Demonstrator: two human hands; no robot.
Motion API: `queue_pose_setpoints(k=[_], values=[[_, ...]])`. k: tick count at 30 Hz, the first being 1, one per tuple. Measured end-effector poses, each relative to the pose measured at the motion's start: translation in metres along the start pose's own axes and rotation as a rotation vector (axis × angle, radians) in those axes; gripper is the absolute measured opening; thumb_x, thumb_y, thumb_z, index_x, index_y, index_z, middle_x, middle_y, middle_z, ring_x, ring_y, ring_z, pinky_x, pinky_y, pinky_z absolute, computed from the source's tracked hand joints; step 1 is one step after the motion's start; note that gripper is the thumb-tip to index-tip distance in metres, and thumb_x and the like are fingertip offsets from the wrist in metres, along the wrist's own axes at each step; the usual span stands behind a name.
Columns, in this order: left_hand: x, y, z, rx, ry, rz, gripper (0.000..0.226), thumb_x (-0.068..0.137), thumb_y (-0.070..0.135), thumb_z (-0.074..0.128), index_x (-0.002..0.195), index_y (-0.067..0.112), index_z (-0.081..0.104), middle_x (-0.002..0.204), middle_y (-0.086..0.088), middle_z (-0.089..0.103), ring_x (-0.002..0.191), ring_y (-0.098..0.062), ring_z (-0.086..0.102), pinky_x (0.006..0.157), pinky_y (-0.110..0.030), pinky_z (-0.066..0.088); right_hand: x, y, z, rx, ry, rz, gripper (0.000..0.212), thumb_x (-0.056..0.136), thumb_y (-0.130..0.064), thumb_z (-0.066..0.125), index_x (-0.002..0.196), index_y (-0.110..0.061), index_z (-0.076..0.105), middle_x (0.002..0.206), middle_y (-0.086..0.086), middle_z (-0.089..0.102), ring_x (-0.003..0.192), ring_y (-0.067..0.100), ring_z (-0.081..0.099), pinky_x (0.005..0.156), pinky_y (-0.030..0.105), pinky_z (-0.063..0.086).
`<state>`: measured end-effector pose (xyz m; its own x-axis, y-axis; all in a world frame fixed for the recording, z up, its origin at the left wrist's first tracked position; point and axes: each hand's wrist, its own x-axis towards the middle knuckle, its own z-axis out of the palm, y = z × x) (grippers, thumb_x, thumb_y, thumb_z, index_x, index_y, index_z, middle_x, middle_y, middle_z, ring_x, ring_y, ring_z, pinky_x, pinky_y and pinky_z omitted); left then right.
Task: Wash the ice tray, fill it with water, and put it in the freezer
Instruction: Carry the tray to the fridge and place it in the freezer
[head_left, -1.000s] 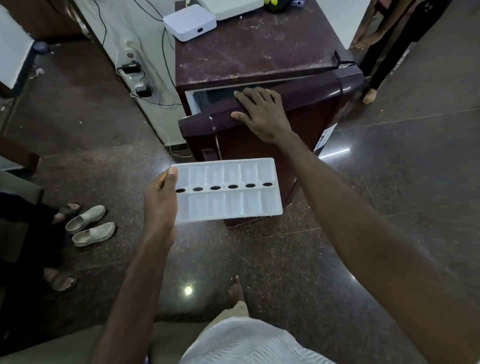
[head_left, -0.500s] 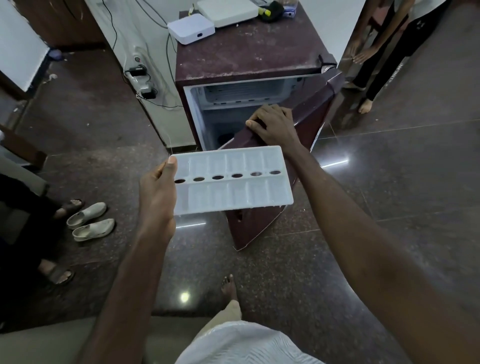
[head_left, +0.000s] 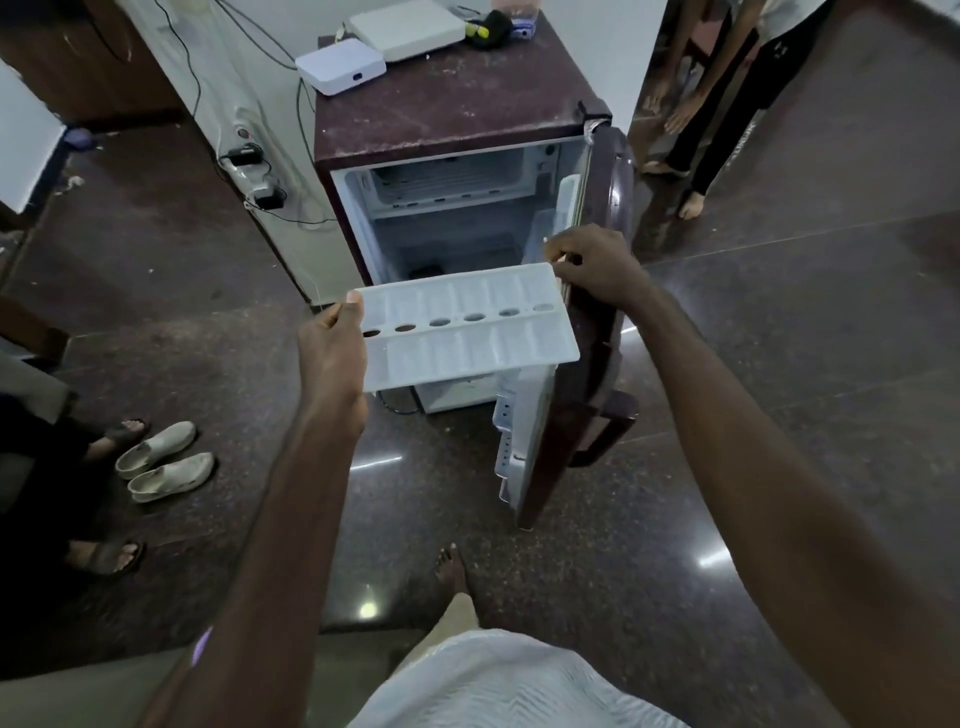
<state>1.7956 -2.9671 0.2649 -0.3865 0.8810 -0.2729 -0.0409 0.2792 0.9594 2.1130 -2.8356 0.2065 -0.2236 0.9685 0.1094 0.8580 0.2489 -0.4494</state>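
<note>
- Nearest me, the left hand (head_left: 332, 353) pinches the short end of the white plastic ice tray (head_left: 470, 332): its thumb lies on the rim, and the other fingers go under the tray where I cannot see them.
- The tray is held level in the air, well off the dark polished stone floor (head_left: 779, 415), with its two rows of pockets facing up and a line of round holes down the middle.
- Whether the pockets hold water I cannot tell; they look pale and glossy, nothing more. So washing and filling can only be presumed done, since the tray is now being carried to the fridge.
- At the tray's far corner the right hand (head_left: 597, 265) has its fingers curled over the top edge of the maroon fridge door (head_left: 587, 364), gripping it. It seems to just touch the tray's corner, but I cannot be sure.
- Beyond both hands the small maroon fridge (head_left: 447, 109) is wide open, its white interior bare.
- At the top of that interior, above and past the fingers, sits the freezer compartment (head_left: 447, 182), apparently open-fronted.
- What is left, I judge: slide the tray level into that compartment, let go, and shut the door.
</note>
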Motion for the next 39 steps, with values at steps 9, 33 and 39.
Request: queue_pose_setpoints(k=[9, 33, 39], values=[[0.037, -0.028, 0.034, 0.005, 0.001, -0.047, 0.028, 0.107, 0.034, 0.054, 0.085, 0.023, 0.067, 0.092, 0.0, 0.07, 0.088, -0.021, 0.07, 0.074, -0.037, 0.06, -0.05, 0.021, -0.003, -0.305, 0.146, 0.272, 0.025, 0.092, 0.003, 0.052, 0.113, 0.003, 0.068, 0.161, 0.019, 0.038, 0.149, 0.038, 0.033, 0.119, 0.054, 0.034], [0.215, -0.078, 0.096, 0.092, 0.022, -0.004, 0.034, 0.105, 0.041, 0.054, 0.081, 0.021, 0.065, 0.08, 0.007, 0.063, 0.08, -0.013, 0.059, 0.075, -0.033, 0.052, 0.027, -0.043, 0.1, 0.422, 0.403, 0.632, 0.046, 0.104, -0.028, 0.055, 0.065, -0.003, 0.048, 0.062, 0.014, 0.051, 0.053, 0.016, 0.044, 0.055, 0.024, 0.035], [0.266, -0.087, 0.117, 0.1, -0.023, -0.047, 0.029, 0.105, 0.04, 0.055, 0.091, 0.018, 0.068, 0.087, 0.006, 0.066, 0.081, -0.011, 0.061, 0.076, -0.032, 0.052, 0.078, -0.022, 0.128, 0.527, 0.451, 0.714, 0.026, 0.102, -0.024, 0.063, 0.1, -0.004, 0.078, 0.09, 0.01, 0.076, 0.079, 0.025, 0.072, 0.074, 0.05, 0.063]])
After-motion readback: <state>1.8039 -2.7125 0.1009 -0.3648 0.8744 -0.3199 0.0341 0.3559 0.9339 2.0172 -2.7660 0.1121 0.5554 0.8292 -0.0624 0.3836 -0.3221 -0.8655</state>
